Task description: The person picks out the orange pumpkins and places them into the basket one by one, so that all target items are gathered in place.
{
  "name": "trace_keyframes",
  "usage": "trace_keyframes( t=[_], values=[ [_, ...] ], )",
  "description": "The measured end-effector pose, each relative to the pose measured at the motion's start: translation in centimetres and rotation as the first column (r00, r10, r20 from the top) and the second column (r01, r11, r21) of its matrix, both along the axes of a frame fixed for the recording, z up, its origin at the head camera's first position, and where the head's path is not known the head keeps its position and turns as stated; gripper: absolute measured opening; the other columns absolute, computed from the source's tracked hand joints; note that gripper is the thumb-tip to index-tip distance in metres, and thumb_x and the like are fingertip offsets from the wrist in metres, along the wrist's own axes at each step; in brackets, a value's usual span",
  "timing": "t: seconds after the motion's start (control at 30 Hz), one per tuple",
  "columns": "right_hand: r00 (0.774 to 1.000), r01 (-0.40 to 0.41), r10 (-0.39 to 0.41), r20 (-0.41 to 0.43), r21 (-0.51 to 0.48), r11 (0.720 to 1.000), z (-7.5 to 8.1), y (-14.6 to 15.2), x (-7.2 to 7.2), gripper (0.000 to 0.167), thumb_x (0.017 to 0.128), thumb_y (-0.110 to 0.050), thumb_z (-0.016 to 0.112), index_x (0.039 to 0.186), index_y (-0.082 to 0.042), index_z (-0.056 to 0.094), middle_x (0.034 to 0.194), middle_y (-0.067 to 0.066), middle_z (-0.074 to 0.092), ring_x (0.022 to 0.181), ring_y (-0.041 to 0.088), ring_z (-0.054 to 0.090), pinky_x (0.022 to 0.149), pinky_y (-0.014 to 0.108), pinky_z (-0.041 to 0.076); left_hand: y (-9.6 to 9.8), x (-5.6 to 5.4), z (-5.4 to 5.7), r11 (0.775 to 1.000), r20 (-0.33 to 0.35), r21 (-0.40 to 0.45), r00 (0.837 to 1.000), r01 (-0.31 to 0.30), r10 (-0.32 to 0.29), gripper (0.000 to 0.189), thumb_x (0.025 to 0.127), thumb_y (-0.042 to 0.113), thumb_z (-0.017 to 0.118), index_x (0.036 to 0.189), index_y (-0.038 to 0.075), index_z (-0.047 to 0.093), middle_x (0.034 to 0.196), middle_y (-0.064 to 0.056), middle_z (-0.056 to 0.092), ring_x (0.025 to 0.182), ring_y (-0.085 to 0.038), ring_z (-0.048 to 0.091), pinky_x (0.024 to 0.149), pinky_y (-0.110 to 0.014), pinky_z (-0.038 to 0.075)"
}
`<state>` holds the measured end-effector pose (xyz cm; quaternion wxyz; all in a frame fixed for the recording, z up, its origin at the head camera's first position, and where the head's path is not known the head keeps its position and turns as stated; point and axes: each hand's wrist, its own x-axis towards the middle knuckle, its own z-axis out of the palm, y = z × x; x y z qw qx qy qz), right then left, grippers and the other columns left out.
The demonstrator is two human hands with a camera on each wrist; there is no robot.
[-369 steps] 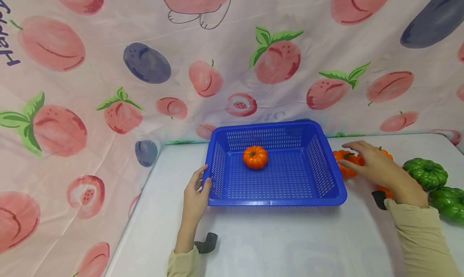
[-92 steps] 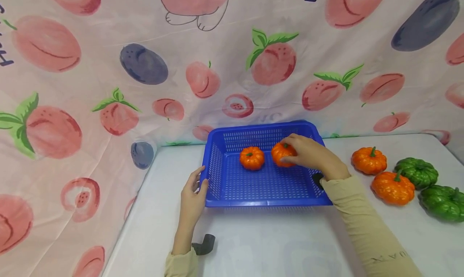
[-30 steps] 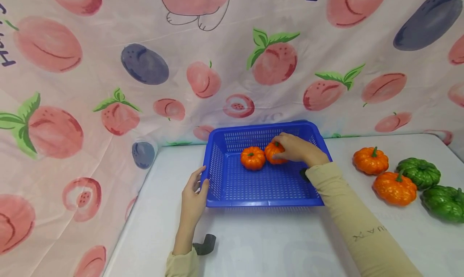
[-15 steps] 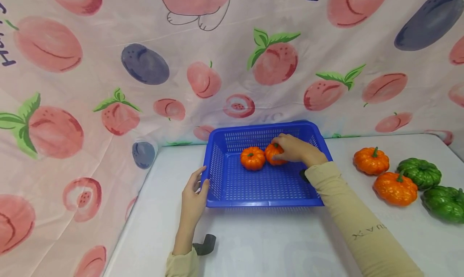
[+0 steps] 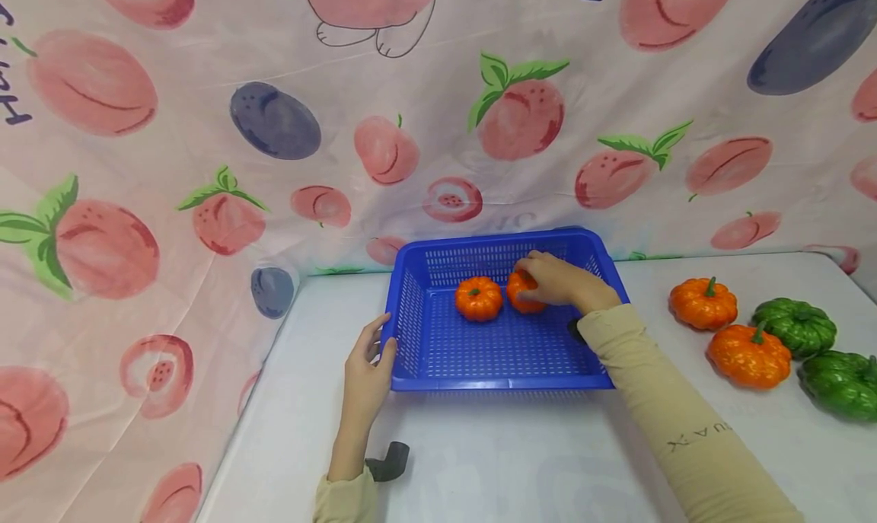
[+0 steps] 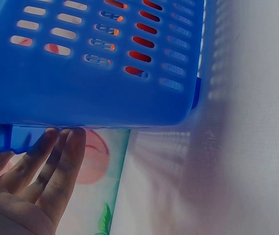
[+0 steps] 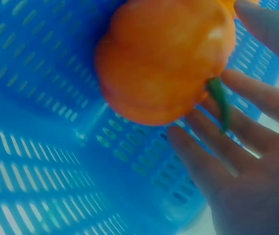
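A blue plastic basket (image 5: 510,384) stands on the white table, with an orange toy pumpkin (image 5: 478,299) lying inside. My left hand (image 5: 366,374) rests at the basket's left side, its fingers fairly straight and their tips against the wall, as the left wrist view shows too. Inside the basket, my right hand (image 5: 565,283) holds a second orange pumpkin (image 7: 164,58) by its top, fingers near the green stem and thumb on the near side. The two pumpkins sit close together with a narrow gap. Part of the held one is hidden by the hand.
To the right of the basket are two orange pumpkins (image 5: 703,304) and two green pumpkins (image 5: 795,326), grouped on the table (image 5: 507,462). Behind everything hangs a cloth (image 5: 438,150) printed with fruit. A dark wrist-camera piece (image 5: 390,462) sits by the left wrist.
Earlier, my right hand was at the pumpkins on the right; one of them came into the basket. Over the last half second the held pumpkin shifted slightly right, away from the other. The left hand stayed.
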<state>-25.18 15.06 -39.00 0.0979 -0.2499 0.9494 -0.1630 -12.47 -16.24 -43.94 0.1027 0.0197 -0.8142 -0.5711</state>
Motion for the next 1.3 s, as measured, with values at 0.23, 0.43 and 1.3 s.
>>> trace_keyframes(
  t=[0.23,0.43,1.3],
  values=[
    [1.0,0.018,-0.018,-0.01,-0.005,1.0,0.3,0.3,0.3,0.049,0.092,-0.023,0.071,0.129,0.007,0.058,0.129,0.027,0.054,0.118,0.041,0.054,0.105,0.054,0.043,-0.1,0.0,-0.1,1.0,0.002,-0.005,1.0,0.001,-0.001,0.04,0.101,0.012,0.055,0.141,0.017,0.054,0.129,-0.017,0.061,0.113,-0.032,0.064,0.093,-0.05,0.054],
    [0.999,0.022,-0.021,-0.027,0.004,1.0,0.9,0.7,0.7,0.051,0.092,-0.023,0.07,0.132,0.005,0.057,0.133,0.028,0.052,0.124,0.044,0.05,0.107,0.056,0.041,-0.1,0.0,-0.1,1.0,-0.008,0.003,1.0,0.006,-0.006,0.04,0.101,0.013,0.055,0.141,0.017,0.053,0.129,-0.017,0.061,0.114,-0.032,0.064,0.094,-0.051,0.053],
    [0.986,0.005,-0.007,-0.164,-0.014,1.0,4.0,3.6,3.5,0.05,0.092,-0.019,0.071,0.133,0.007,0.055,0.134,0.027,0.053,0.126,0.045,0.048,0.107,0.059,0.04,-0.1,0.0,-0.2,1.0,-0.019,-0.022,1.0,0.002,-0.003,0.04,0.101,0.011,0.054,0.141,0.015,0.053,0.13,-0.019,0.061,0.113,-0.033,0.065,0.095,-0.051,0.053]
  ],
)
